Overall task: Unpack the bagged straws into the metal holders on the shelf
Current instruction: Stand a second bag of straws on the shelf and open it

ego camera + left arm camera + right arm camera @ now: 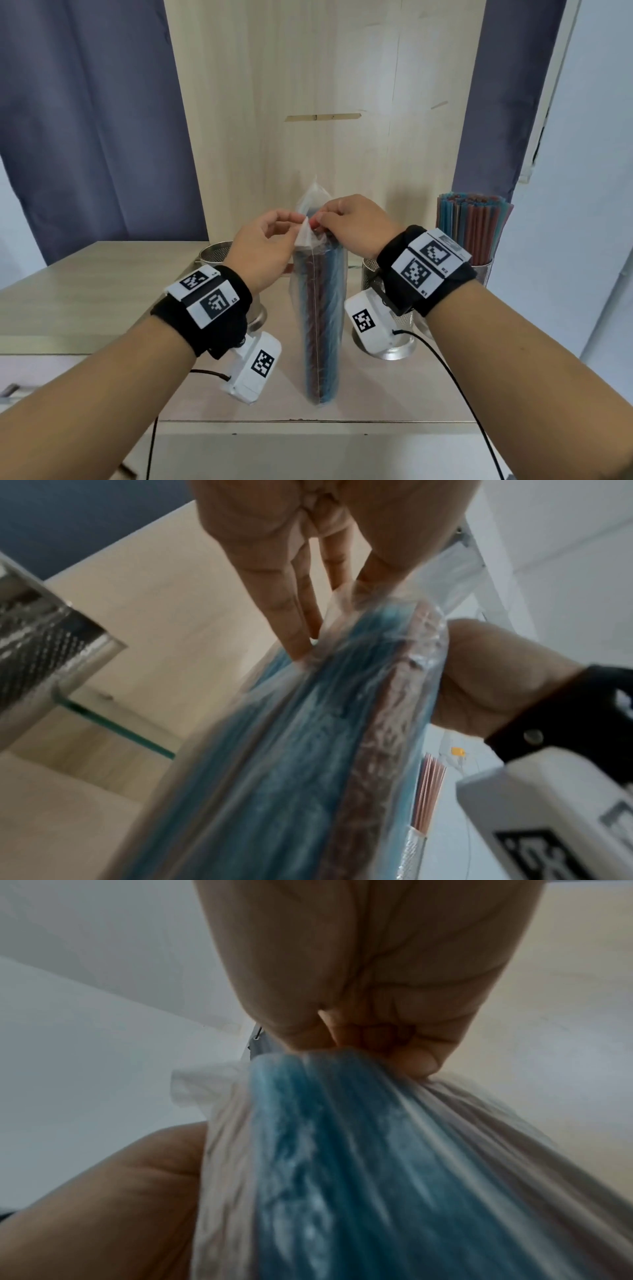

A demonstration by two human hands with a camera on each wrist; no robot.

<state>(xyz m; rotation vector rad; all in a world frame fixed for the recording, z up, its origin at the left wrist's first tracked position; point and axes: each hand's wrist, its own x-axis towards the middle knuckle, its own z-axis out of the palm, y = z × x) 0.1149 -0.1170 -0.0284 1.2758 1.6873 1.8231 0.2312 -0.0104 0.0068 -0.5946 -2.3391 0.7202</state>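
Our bag of straws (320,308) stands tall on the shelf (102,308), long way up. Our left hand (263,248) and right hand (356,228) pinch its top together. Metal holders (394,329) wait close beside it.

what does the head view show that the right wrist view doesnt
Only the head view shows the shelf, the left hand, a filled metal holder of loose straws at the right, and two more holders partly hidden behind the wrists. Only the right wrist view shows the curled fingers from below, pinching the bunched plastic. Both show the right hand gripping the top of the bag of blue straws, which stands upright on the shelf.
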